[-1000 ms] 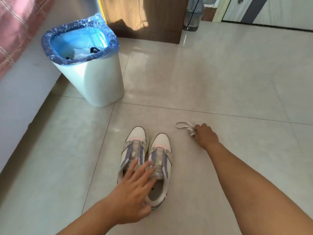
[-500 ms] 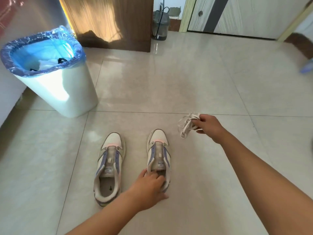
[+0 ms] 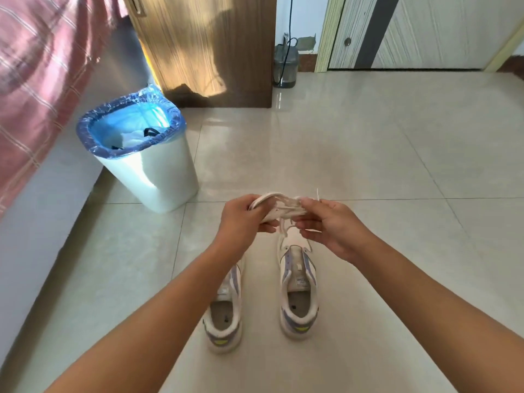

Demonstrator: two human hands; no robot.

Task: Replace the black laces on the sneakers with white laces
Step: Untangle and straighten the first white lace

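Left sneaker half behind left forearm

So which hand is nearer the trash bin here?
Left. The left hand holds the white laces just right of the trash bin; the right hand is farther right.

Both hands, left & right, pinch white laces above unlaced sneakers; bin nearby.

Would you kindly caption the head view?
Both hands hold bundled white laces above two unlaced sneakers on tiled floor.
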